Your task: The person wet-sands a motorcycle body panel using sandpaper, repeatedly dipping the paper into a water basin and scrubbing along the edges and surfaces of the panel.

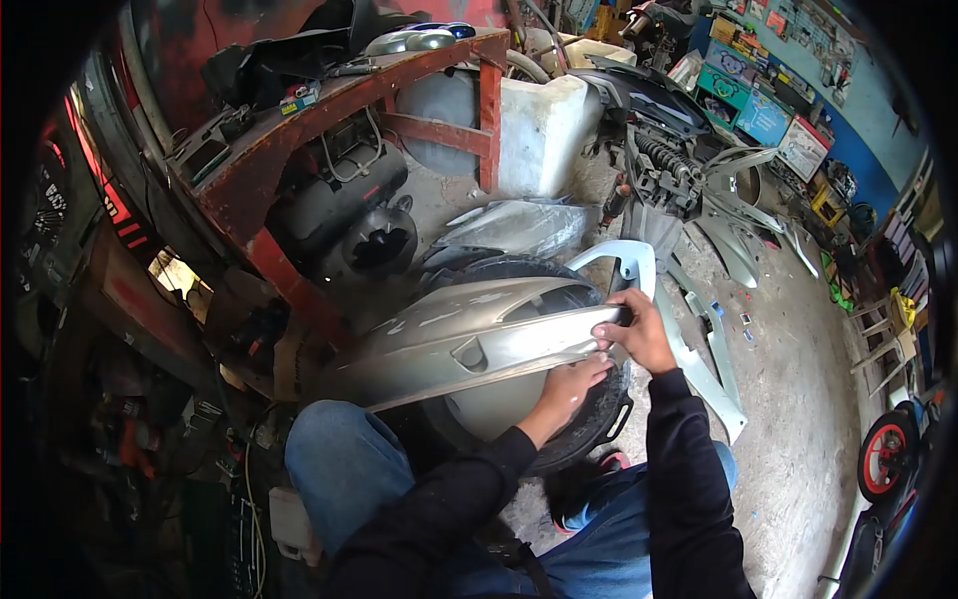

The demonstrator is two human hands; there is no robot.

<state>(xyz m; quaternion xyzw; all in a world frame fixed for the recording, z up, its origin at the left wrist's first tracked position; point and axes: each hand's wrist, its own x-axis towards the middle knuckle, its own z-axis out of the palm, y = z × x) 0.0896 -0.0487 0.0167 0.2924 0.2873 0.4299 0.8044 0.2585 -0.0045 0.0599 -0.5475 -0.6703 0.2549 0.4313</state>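
Note:
A long silver body panel (439,339) lies across a black tire (589,424) in front of my knees. The fingers of my right hand (639,334) wrap round the panel's narrow right end, with the thumb on its face. Just to the left and lower, my left hand (576,387) rests at the panel's lower edge, its fingers close together near the right thumb. Whether the left fingers grip anything is hard to make out. A pale light-blue frame piece (689,349) lies beyond the right hand.
A red workbench (349,95) holding dark parts stands at the upper left, with a black tank (359,185) beneath. More panels (519,228) and motorcycle parts (664,165) lie on the concrete floor. A red-rimmed wheel (886,456) is at the right.

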